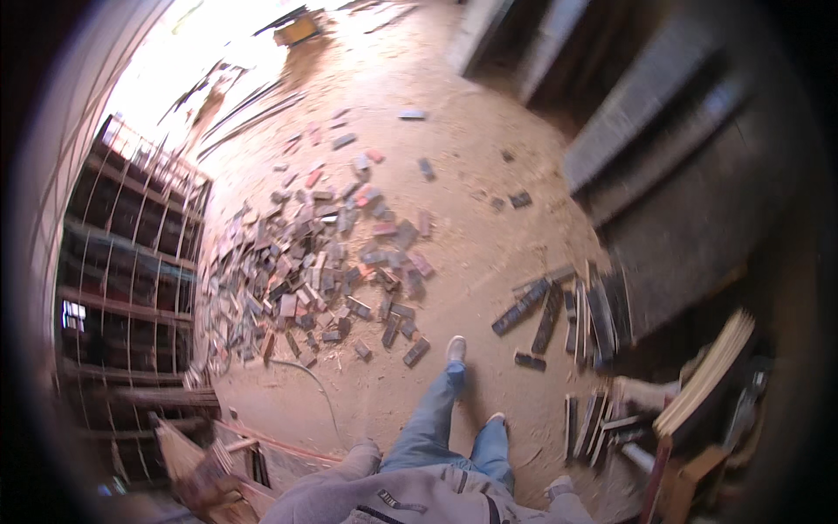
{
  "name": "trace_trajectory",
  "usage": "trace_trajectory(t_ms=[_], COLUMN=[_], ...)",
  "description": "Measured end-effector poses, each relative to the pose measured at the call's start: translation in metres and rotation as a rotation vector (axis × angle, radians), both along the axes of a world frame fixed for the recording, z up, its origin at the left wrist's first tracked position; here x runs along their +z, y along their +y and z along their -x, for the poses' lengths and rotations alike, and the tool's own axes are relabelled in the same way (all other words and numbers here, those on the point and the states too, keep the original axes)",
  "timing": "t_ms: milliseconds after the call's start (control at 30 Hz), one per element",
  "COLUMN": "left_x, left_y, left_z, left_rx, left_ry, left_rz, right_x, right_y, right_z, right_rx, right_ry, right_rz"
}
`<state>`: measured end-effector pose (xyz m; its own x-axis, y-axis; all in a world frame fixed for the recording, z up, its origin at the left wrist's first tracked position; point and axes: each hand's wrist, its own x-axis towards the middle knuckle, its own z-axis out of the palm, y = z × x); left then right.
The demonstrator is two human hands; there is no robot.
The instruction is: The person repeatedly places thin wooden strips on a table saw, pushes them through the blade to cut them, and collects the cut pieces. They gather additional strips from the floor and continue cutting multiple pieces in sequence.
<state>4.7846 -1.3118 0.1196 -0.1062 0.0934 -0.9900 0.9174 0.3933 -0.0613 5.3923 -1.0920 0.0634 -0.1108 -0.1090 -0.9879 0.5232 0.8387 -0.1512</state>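
The person walks over the dusty floor; left hand and right hand hang at the sides, grip I cannot tell; the pile of wood pieces lies ahead-left, well apart; reaching it needs bending down.

No packages, signs or screens appear. One small dark rectangular label patch sits on the chest of the person's grey jacket, at bottom centre.
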Motion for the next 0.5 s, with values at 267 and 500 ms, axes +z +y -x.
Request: trace_trajectory(t_ms=[267,500], left_x=[0.034,0.005], left_y=[0.075,0.350], left_z=[0.078,0.289], left_rx=[0.670,1.132], left_ry=[0.163,0.458], left_rz=[-0.119,-0.376], right_x=[0.020,0.043], right_y=[0.319,0.472], right_z=[0.211,0.407], right_rx=[0.058,0.039], right_ry=[0.090,0.053], right_rz=[-0.440,-0.504])
